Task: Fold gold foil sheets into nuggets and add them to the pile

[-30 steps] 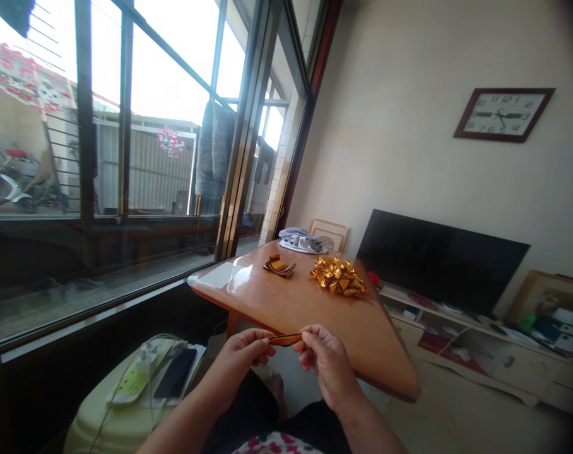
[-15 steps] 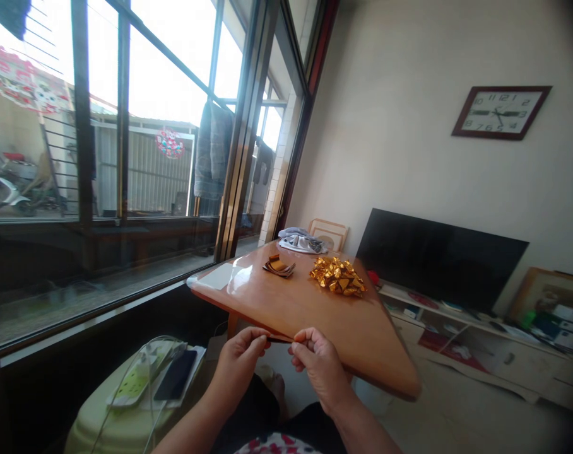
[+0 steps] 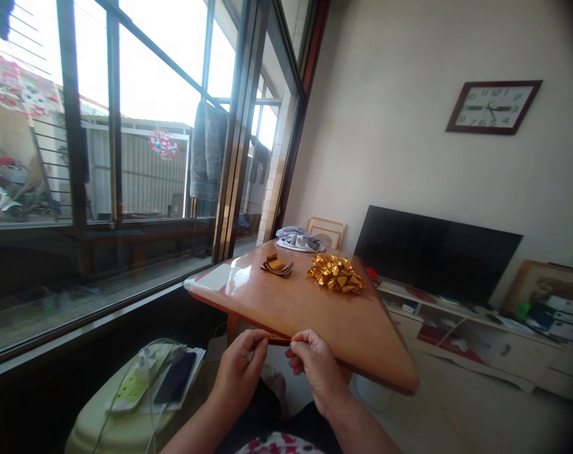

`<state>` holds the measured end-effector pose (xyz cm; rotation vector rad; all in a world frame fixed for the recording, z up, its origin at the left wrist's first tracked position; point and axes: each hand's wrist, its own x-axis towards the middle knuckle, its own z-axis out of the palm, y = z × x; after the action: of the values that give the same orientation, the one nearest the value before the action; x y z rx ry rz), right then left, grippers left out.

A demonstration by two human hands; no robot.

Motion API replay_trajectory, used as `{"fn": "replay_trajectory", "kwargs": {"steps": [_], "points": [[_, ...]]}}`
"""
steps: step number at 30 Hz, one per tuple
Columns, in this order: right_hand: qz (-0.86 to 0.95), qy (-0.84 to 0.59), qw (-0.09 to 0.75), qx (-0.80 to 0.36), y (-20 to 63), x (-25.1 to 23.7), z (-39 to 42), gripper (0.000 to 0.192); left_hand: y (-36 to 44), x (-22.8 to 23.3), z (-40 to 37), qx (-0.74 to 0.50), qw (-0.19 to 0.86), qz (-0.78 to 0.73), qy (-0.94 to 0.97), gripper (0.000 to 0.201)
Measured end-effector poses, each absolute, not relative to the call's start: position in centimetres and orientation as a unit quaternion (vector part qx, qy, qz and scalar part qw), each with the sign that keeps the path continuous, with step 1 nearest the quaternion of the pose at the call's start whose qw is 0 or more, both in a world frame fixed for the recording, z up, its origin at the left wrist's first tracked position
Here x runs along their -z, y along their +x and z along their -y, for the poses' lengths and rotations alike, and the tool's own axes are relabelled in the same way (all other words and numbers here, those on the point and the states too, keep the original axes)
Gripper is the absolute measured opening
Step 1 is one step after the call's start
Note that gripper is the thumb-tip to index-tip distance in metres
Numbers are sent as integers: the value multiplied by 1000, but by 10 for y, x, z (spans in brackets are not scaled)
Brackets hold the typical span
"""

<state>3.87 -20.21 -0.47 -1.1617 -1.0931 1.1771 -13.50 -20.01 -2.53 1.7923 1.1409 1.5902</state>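
Between my two hands a thin strip of gold-brown foil paper (image 3: 279, 341) is stretched sideways, in front of the near edge of the wooden table (image 3: 310, 315). My left hand (image 3: 243, 362) pinches its left end between thumb and forefinger. At the right end, my right hand (image 3: 315, 362) pinches it the same way. On the table lies a pile of folded gold foil pieces (image 3: 336, 274), shiny and pointed. To its left rests a small stack of curled gold-brown foil sheets (image 3: 277, 266).
Folded cloth (image 3: 300, 239) lies at the table's far end. At lower left, a pale green stool (image 3: 90, 419) bears a power strip (image 3: 130, 383), cords and a dark phone (image 3: 175, 378). A window stands left; a television (image 3: 433, 252) rests on a white cabinet (image 3: 518, 359).
The foil strip shows more of its gold-brown surface between my fingers. Both hands keep their pinch in nearly the same place, while my view has shifted slightly.
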Motion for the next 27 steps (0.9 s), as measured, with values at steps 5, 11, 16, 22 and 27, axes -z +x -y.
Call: {"fn": "replay_trajectory", "kwargs": {"steps": [5,11,16,22,27], "points": [[493,-498,552,-452,38,7,202,19,-134,26,199,-590,288,-422,625,18],[540,-480,540,-433,37,12,203,24,-136,22,199,-594,361,-427,579,25],[558,-468,539,-424,37,18,200,22,-134,19,201,-606,367,-434,556,24],[514,-491,539,-452,31,14,203,11,-134,23,204,-602,290,-429,608,17],[477,-519,530,-472,30,13,203,17,-134,24,206,-591,225,-415,654,14]]}}
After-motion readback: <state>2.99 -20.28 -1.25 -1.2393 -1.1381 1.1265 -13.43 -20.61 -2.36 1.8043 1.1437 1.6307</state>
